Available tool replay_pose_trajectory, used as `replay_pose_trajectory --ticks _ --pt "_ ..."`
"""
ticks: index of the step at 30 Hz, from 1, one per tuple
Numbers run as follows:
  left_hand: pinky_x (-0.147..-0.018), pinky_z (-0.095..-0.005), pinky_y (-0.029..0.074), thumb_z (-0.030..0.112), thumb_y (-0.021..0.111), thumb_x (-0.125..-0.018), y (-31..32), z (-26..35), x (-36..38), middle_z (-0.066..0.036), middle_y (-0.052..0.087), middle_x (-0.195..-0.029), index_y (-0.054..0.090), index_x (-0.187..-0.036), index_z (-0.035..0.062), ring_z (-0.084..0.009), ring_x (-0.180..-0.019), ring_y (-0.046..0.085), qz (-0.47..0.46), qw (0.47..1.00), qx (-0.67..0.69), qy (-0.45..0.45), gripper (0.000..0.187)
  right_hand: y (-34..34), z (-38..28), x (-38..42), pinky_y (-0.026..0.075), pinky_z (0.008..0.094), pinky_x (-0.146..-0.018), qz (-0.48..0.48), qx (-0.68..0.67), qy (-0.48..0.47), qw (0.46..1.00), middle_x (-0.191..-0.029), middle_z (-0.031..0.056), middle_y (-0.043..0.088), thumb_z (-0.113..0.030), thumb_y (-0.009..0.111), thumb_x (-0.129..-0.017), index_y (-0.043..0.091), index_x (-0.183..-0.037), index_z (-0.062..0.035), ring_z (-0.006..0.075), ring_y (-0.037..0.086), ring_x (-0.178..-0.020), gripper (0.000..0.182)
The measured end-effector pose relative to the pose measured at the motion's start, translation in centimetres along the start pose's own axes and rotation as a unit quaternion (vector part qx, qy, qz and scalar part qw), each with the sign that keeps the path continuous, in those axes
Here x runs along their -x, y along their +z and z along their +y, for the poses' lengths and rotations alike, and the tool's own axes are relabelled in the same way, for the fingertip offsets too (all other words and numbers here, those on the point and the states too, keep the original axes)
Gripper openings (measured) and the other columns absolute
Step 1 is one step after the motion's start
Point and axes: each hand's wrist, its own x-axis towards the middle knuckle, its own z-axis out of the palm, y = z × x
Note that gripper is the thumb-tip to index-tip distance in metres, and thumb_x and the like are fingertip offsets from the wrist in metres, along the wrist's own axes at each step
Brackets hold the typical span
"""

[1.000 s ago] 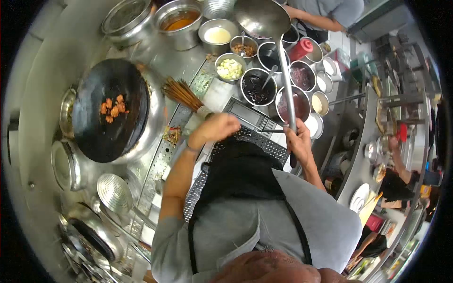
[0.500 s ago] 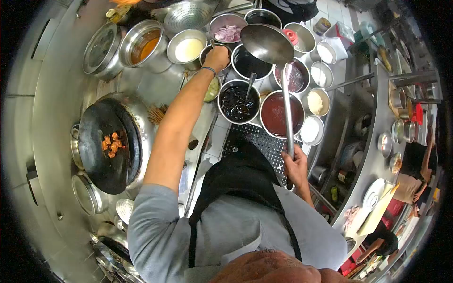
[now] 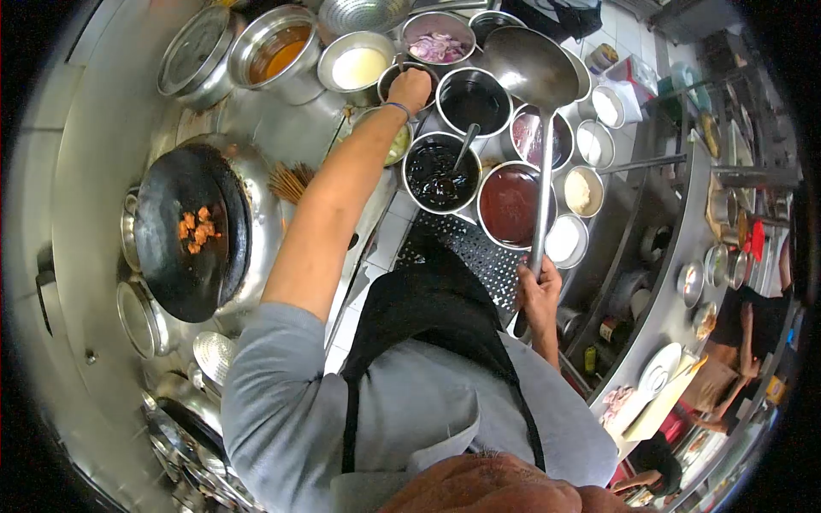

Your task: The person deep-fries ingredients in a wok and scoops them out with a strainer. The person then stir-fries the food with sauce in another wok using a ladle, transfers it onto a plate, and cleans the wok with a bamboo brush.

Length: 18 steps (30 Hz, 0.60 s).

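My left hand (image 3: 411, 89) is closed over a small pot (image 3: 385, 86) with dark contents; the thin handle of a spoon (image 3: 399, 62) pokes up at its fingers, and the spoon's lower end is hidden. My right hand (image 3: 539, 292) grips the long handle of a large steel ladle (image 3: 532, 70). The ladle's bowl hangs over the far pots, tilted, its rounded surface towards me. Around the left hand stand a pot of black sauce (image 3: 472, 103), a pot of sliced onions (image 3: 438, 39), a pot of pale yellow liquid (image 3: 359, 67) and a pot of green pieces (image 3: 395, 144).
At left a dark wok (image 3: 184, 256) holds browned chunks. A bundle of thin sticks (image 3: 292, 182) lies beside it. Nearer pots hold red sauce (image 3: 513, 205) and dark glossy sauce with a spoon (image 3: 440, 175). A steel counter (image 3: 658, 316) runs along the right; other people stand beyond it.
The whole view has shifted slightly. My left hand stays at the small pot with the spoon. The ladle in my right hand has swung a little to the right.
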Motion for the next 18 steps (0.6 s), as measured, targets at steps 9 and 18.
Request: replay_pose_trajectory --ticks 9,18 --pt "-0.069 -0.0462 0.054 0.023 0.070 -0.069 -4.3 -1.1 3.7 -0.025 0.066 -0.077 0.070 -0.073 -0.0006 -0.0384 -0.073 0.068 0.110 0.981 0.156 -0.046 0.024 0.1 2.9 0.2 0.030 0.0235 -0.030 -0.016 0.006 -0.057 0.998 -0.055 -0.0031 0.044 -0.011 0.060 -0.093 0.056 -0.103 -0.0040 0.0049 0.037 -0.037 0.013" --pt "-0.075 -0.0379 0.055 0.030 0.068 -0.080 -23.3 -12.9 31.7 -0.013 0.072 -0.089 0.073 -0.097 0.0094 -0.0294 -0.084 0.070 0.198 0.935 -0.042 -0.291 0.027 2.7 0.8 4.2 0.030 0.0240 -0.033 -0.034 0.005 -0.012 0.999 -0.057 -0.0038 0.044 -0.009 0.057 -0.094 0.055 -0.110 -0.0028 0.0059 0.038 -0.038 0.017"
